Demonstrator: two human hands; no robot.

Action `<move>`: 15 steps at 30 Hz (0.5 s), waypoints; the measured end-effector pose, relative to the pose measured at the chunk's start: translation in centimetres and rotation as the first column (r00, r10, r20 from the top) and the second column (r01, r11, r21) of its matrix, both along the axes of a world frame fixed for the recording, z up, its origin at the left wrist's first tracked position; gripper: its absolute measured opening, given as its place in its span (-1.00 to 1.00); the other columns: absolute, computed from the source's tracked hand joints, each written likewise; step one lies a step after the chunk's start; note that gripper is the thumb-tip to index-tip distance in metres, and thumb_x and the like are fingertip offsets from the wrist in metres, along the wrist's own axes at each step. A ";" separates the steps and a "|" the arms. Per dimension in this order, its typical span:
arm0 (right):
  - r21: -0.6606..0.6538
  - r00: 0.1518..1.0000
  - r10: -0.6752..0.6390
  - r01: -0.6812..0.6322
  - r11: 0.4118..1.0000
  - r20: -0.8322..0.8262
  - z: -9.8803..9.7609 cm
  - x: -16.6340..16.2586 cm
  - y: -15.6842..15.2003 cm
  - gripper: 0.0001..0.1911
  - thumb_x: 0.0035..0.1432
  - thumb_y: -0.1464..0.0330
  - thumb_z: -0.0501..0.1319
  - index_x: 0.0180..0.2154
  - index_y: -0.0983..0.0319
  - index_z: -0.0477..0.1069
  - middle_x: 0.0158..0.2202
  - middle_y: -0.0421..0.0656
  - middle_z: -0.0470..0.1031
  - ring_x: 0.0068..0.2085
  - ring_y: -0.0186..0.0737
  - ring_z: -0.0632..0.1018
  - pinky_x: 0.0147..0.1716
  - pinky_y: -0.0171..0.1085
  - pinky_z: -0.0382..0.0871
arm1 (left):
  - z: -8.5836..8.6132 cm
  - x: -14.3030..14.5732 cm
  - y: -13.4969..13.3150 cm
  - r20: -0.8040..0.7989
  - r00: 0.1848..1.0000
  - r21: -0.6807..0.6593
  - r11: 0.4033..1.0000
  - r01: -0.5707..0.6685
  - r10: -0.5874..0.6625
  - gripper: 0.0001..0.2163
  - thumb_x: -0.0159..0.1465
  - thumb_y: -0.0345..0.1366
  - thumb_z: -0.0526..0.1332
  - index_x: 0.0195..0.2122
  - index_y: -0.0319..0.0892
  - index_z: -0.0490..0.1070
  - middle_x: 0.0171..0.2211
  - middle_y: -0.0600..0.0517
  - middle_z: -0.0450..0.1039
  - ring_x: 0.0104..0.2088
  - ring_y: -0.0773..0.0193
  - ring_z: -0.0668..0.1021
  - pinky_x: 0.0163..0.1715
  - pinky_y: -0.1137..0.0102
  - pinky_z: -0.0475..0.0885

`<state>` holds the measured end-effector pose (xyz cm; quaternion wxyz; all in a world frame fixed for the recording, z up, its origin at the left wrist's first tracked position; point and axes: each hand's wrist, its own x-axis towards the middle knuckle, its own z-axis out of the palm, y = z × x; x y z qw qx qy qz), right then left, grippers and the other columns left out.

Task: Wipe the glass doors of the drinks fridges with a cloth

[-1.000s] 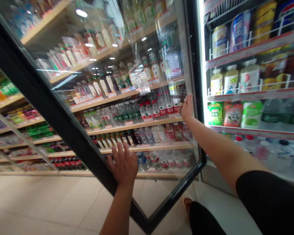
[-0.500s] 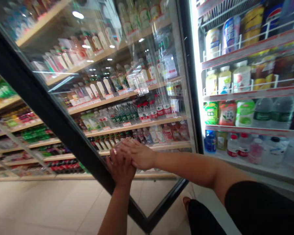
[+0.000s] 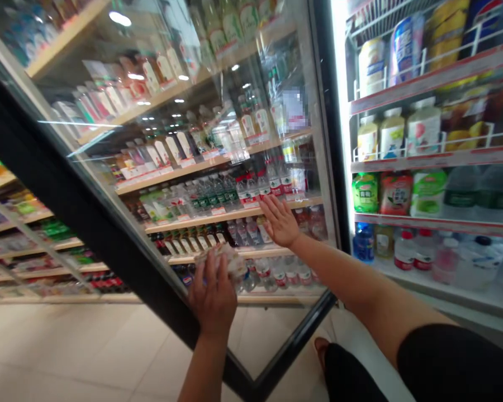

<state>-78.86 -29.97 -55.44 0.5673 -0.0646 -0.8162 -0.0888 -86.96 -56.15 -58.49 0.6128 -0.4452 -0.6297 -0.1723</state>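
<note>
My left hand (image 3: pixel 214 296) is on a pale crumpled cloth (image 3: pixel 230 261), its fingers bent over it, against the glass of an open fridge door (image 3: pixel 257 357) near the dark frame. The cloth's near side is hidden by the fingers. Up and to the right, my right hand (image 3: pixel 281 222) holds nothing; its fingers are stretched out flat at the glass. Whether its palm touches the pane is hard to see. Through the glass, or mirrored in it, appear shelves of bottles (image 3: pixel 218 190).
On the right stands the lit fridge interior, with wire-fronted shelves (image 3: pixel 436 220) carrying cans, bottles and pouches (image 3: pixel 396 192). More stocked shelves (image 3: pixel 62 245) line the left side. Pale floor tiles (image 3: pixel 88 352) lie below. My foot (image 3: pixel 321 349) is near the door's lower corner.
My right hand has come away from my left hand and moved up and right across the glass. The crumpled cloth now shows under my left hand, which has stayed nearly in place.
</note>
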 end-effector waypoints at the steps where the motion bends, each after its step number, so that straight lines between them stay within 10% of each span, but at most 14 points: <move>1: 0.010 1.000 -0.008 0.008 1.000 -0.025 -0.4 -0.2 0.1 -0.41 0.41 0.20 -0.06 0.37 0.26 0.16 0.41 0.01 0.16 0.46 -0.06 0.05 0.41 0.05 -0.12 | -0.4 0.5 -0.1 0.028 0.999 -0.015 1.000 0.024 -0.024 -0.42 0.35 -0.46 0.16 0.39 -0.15 0.13 0.33 -0.15 0.24 0.38 0.04 0.20 0.30 0.15 0.19; 5: 0.017 0.998 -0.017 0.018 1.000 -0.058 -0.6 -0.5 -0.2 -0.42 0.41 0.22 -0.09 0.37 0.24 0.17 0.39 -0.02 0.20 0.45 -0.10 0.10 0.41 0.02 -0.09 | -0.4 2.3 0.4 0.137 0.985 -0.013 0.994 0.108 -0.105 -0.43 0.36 -0.44 0.09 0.41 -0.24 0.07 0.36 -0.24 0.17 0.39 -0.06 0.18 0.31 0.04 0.23; 12: -0.023 0.998 -0.036 0.035 0.999 -0.048 -0.5 -0.5 -0.4 -0.42 0.41 0.22 -0.09 0.38 0.20 0.16 0.39 -0.05 0.22 0.44 -0.12 0.12 0.41 0.00 -0.10 | 6.1 2.3 2.3 0.258 0.965 0.159 0.987 -0.002 -0.040 -0.38 0.34 -0.26 0.22 0.38 -0.26 0.07 0.42 -0.32 -0.03 0.43 -0.21 0.03 0.32 -0.19 0.10; 15: -0.005 0.997 -0.042 0.042 0.999 -0.064 -0.6 -0.5 -0.5 -0.43 0.42 0.22 -0.11 0.38 0.20 0.15 0.38 -0.06 0.23 0.44 -0.13 0.12 0.41 -0.02 -0.12 | 4.9 1.8 1.8 0.203 0.978 0.137 0.988 -0.077 0.048 -0.45 0.35 -0.39 0.16 0.36 -0.17 0.14 0.44 -0.28 -0.06 0.42 -0.22 0.04 0.31 -0.23 0.08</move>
